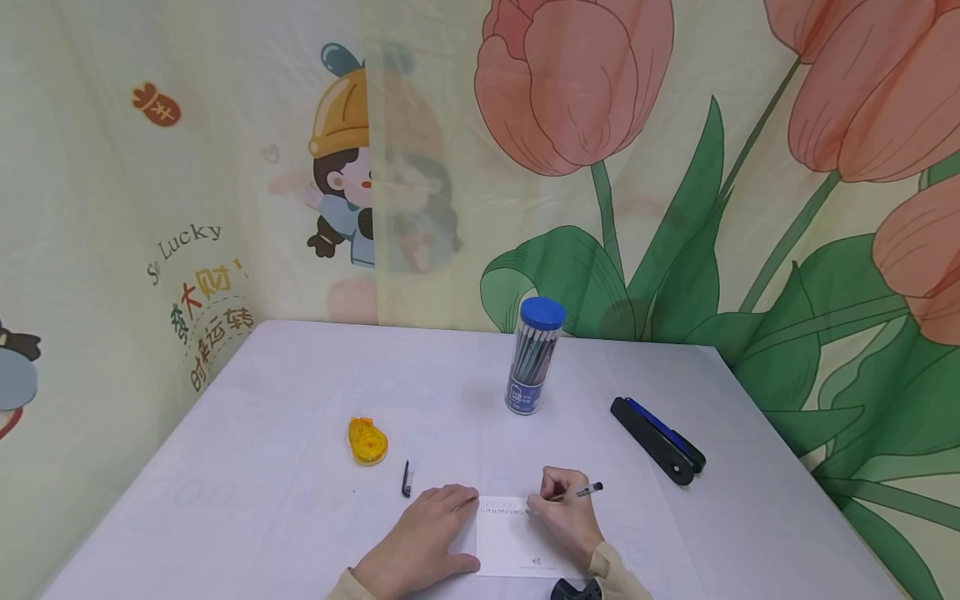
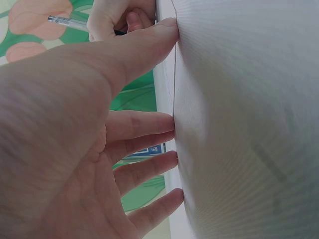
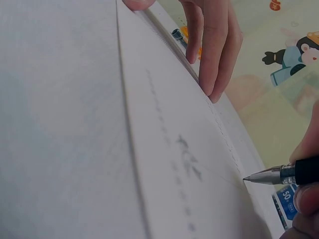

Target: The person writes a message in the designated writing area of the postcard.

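A white sheet of paper (image 1: 506, 546) lies near the front of the table, with a row of small handwritten marks along its upper part. My right hand (image 1: 570, 521) pinches a gel pen (image 1: 589, 489) with a clear barrel and black grip. In the right wrist view the metal tip of the pen (image 3: 264, 176) touches the paper. My left hand (image 1: 423, 537) rests at the sheet's left edge, fingers spread and fairly straight; its fingertips press down there in the left wrist view. A dark pen cap (image 1: 407, 480) lies beyond the left hand.
A yellow, rounded translucent item (image 1: 367, 442) lies at left. Behind the paper stands a blue-lidded clear tub of pens (image 1: 534, 358). A black stapler with a blue strip (image 1: 657, 442) lies at right. Part of a black object (image 1: 576, 590) shows beside the right sleeve.
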`<state>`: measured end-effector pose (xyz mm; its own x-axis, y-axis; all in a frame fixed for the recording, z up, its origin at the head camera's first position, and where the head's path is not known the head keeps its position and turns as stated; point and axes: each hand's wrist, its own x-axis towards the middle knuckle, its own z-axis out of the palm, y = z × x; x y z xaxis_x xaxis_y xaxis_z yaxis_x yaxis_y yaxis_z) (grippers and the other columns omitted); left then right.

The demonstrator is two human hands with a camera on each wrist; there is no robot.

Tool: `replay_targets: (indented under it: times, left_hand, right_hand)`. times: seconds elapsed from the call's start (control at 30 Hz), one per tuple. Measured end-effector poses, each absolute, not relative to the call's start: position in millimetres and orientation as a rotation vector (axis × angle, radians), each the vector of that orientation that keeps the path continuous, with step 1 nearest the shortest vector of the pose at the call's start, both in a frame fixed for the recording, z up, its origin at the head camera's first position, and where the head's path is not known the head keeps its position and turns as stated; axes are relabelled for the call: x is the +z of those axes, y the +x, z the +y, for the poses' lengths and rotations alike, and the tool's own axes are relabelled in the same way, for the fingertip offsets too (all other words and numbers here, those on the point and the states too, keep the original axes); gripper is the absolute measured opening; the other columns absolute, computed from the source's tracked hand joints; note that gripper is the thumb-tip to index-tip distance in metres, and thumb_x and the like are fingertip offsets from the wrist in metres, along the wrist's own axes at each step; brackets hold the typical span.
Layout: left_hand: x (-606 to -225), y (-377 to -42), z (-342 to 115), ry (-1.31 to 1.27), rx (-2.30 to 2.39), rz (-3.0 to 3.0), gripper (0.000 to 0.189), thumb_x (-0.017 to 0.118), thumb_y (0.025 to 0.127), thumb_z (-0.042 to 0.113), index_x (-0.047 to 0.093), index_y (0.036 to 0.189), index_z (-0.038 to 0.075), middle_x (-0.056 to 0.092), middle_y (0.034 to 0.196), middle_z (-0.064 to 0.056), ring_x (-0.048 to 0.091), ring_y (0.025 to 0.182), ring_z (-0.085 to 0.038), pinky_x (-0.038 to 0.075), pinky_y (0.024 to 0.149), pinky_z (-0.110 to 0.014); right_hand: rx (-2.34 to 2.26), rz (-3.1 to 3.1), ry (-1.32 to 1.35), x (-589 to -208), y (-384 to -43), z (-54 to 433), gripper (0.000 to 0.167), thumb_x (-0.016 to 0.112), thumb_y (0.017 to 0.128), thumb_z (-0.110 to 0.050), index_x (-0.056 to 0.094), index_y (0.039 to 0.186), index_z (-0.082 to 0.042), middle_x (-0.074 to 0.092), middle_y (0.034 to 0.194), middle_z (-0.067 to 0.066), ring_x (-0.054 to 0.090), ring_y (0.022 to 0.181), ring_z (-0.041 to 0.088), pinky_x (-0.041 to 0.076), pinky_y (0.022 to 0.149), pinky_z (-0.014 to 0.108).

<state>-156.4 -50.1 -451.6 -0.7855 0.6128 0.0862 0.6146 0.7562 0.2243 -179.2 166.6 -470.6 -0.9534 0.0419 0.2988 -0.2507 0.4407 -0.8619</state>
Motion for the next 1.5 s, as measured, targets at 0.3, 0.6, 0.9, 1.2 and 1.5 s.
replay_targets:
  times: [0.3, 0.6, 0.9, 1.2, 1.5]
  left_hand:
    - [-452, -158, -49, -1.027, -0.376, -2.946, 0.069, 0.075, 0.077, 0.048, 0.059, 0.130, 0.007, 0.056, 0.133, -0.001, 0.050, 0.121, -0.018, 0.041, 0.103, -0.038]
    - [-450, -158, -48, -1.017, -0.399, -2.978, 0.070, 0.075, 0.077, 0.048, 0.058, 0.131, 0.007, 0.055, 0.134, -0.001, 0.050, 0.122, -0.018, 0.040, 0.104, -0.039]
    - [-450, -158, -47, -1.024, -0.397, -2.978, 0.070, 0.075, 0.077, 0.048, 0.058, 0.130, 0.007, 0.055, 0.134, -0.002, 0.050, 0.122, -0.018, 0.040, 0.104, -0.039]
    - [-451, -158, -46, -1.019, -0.412, -2.975, 0.070, 0.076, 0.076, 0.048, 0.059, 0.130, 0.007, 0.056, 0.133, -0.002, 0.050, 0.121, -0.018, 0.041, 0.104, -0.039]
    - [-450, -160, -47, -0.976, -0.482, -2.989, 0.064, 0.075, 0.078, 0.045, 0.061, 0.127, 0.006, 0.057, 0.130, -0.004, 0.052, 0.119, -0.020, 0.042, 0.103, -0.042]
  right_hand:
    - [1.552, -2.392, 0.236, -458, -172, 164, 0.030, 0.052, 0.059, 0.022, 0.038, 0.052, -0.003, 0.040, 0.051, -0.007, 0.035, 0.046, -0.002, 0.026, 0.048, 0.013]
    - [1.534, -2.383, 0.296, -449, -167, 163, 0.030, 0.051, 0.059, 0.022, 0.039, 0.052, -0.004, 0.041, 0.051, -0.009, 0.035, 0.047, -0.003, 0.026, 0.048, 0.013]
    - [1.551, -2.395, 0.216, -477, -182, 171, 0.029, 0.053, 0.059, 0.020, 0.041, 0.052, -0.005, 0.044, 0.051, -0.006, 0.038, 0.046, 0.000, 0.029, 0.047, 0.014]
    - [1.591, -2.361, 0.215, -482, -185, 175, 0.026, 0.053, 0.061, 0.017, 0.042, 0.054, -0.005, 0.046, 0.052, -0.006, 0.043, 0.047, 0.003, 0.033, 0.046, 0.015]
    - [1.636, -2.353, 0.209, -477, -184, 173, 0.024, 0.055, 0.062, 0.017, 0.045, 0.057, -0.004, 0.049, 0.055, -0.004, 0.044, 0.049, 0.004, 0.035, 0.048, 0.016]
